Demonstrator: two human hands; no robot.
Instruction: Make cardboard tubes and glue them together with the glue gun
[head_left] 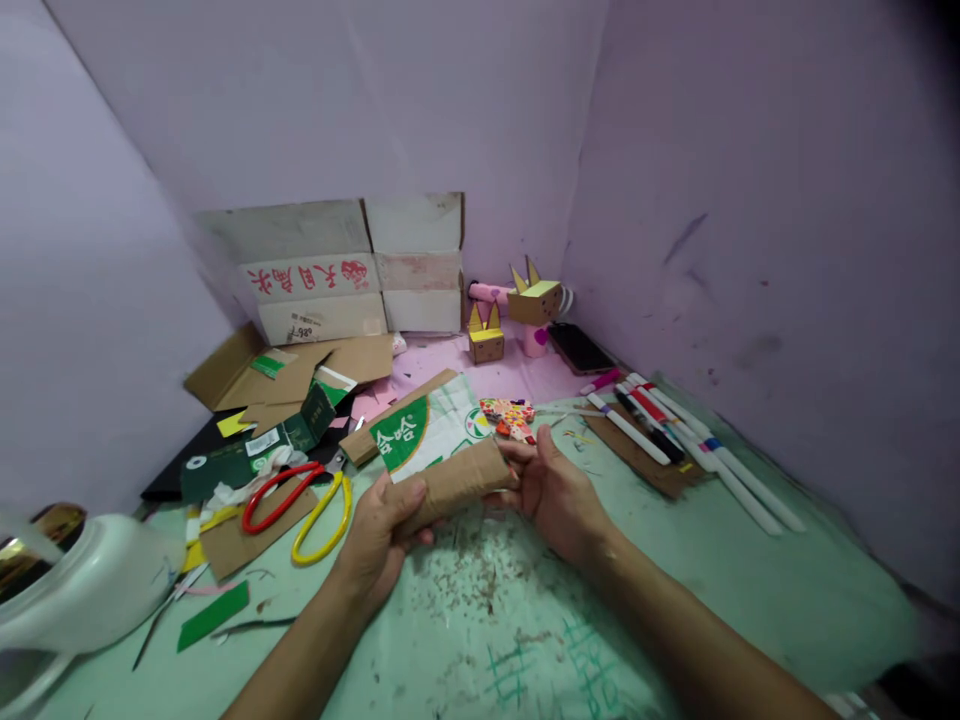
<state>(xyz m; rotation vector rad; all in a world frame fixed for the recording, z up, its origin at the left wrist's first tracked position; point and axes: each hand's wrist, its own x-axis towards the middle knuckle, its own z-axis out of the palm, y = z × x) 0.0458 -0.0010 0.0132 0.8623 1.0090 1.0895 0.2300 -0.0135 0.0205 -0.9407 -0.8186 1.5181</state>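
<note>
Both hands hold a rolled brown cardboard tube (457, 482) just above the green table (750, 580). My left hand (379, 540) wraps its fingers round the tube's near left end. At the tube's far right end, the fingers of my right hand (559, 490) close on it. The tube lies slanted, its right end higher. Behind it lies a cardboard sheet with a green and white printed label (420, 430), and a small colourful patterned piece (510, 415) sits just beyond my right hand.
Red and yellow scissors (300, 505) lie left of my hands. Several markers (675, 425) rest at right on a brown strip. White boxes (337, 270), cardboard scraps, two small cardboard figures (510, 320) and a phone (581, 348) stand at the back. A white jug (82, 585) sits at front left.
</note>
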